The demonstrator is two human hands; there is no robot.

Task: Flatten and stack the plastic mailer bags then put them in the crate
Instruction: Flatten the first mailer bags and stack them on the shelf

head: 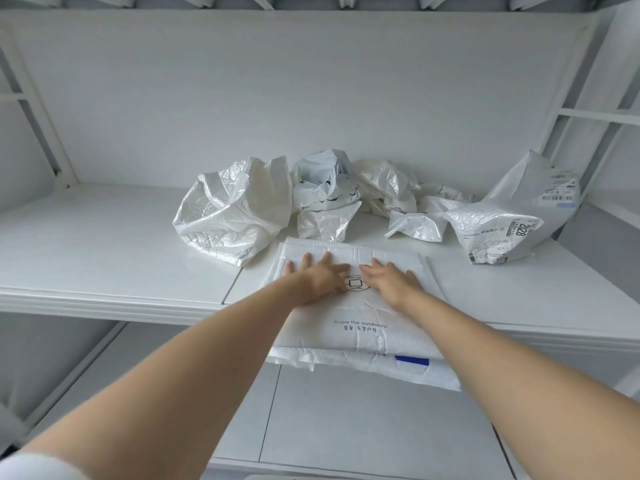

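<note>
Both the left hand (320, 277) and right hand (393, 280) press flat-fingered on the white printed plastic mailer bag (360, 317) beneath them, whose near edge overhangs the white shelf (104, 271) and may slide off.

Both hands (356, 280) pressing flat mailer bag (360, 323) on shelf (104, 251).

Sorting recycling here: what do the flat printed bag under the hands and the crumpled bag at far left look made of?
Flat printed bag: looks like matte white plastic film, opaque, with soft creases. Crumpled bag at far left: seemingly thinner glossy plastic, translucent white, with sharp crinkles catching light.
</note>
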